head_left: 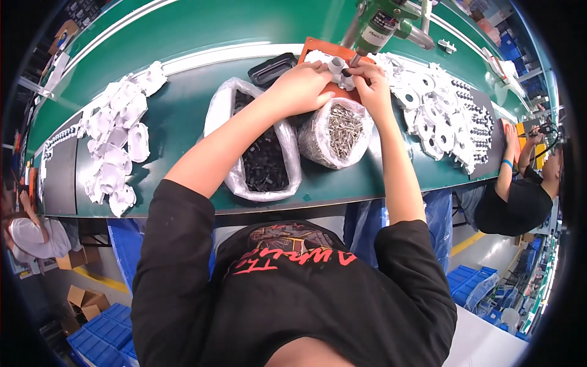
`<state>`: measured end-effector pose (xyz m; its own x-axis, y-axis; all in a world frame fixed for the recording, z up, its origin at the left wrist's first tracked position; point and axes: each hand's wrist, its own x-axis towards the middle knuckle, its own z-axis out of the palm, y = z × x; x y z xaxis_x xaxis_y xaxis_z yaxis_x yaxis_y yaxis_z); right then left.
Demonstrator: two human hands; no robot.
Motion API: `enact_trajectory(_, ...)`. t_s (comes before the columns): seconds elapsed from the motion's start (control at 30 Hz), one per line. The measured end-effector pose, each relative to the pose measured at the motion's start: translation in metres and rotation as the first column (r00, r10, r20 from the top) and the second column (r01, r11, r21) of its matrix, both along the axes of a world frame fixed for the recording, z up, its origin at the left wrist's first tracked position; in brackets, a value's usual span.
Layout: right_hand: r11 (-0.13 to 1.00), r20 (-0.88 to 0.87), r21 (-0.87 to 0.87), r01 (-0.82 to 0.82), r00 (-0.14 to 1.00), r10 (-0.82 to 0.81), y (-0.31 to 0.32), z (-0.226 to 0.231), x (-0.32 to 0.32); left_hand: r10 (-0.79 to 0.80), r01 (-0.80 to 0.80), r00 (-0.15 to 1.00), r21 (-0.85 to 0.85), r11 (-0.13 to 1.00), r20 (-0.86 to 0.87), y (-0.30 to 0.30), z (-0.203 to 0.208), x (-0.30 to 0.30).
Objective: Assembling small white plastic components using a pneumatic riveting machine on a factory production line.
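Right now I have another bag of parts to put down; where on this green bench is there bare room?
Bare green bench lies between the left pile of white parts and the bag of black parts. Another strip runs in front of the bag of screws, toward the near edge. Around both hands and the right-side white parts it is crowded.

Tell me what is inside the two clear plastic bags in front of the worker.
The left bag holds small black parts, the right bag silver screws. The left forearm covers part of the black pile; neither bag's bottom shows.
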<state>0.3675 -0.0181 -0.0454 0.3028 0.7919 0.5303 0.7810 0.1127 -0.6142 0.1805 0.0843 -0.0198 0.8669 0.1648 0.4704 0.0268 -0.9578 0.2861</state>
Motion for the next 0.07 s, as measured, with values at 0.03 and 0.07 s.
enact_trajectory(0.03, 1.000, 0.018, -0.026, 0.015, 1.000, -0.015, -0.0019, -0.0002, -0.0003, 0.006, -0.006, 1.000, 0.001, 1.000, -0.004, -0.0009, 0.0010, 0.0003)
enact_trajectory(0.07, 0.998, 0.036, -0.049, 0.033, 0.999, -0.031, -0.0041, 0.0034, -0.0022, 0.007, -0.007, 1.000, 0.001, 1.000, -0.002, -0.0004, 0.0015, -0.0002)
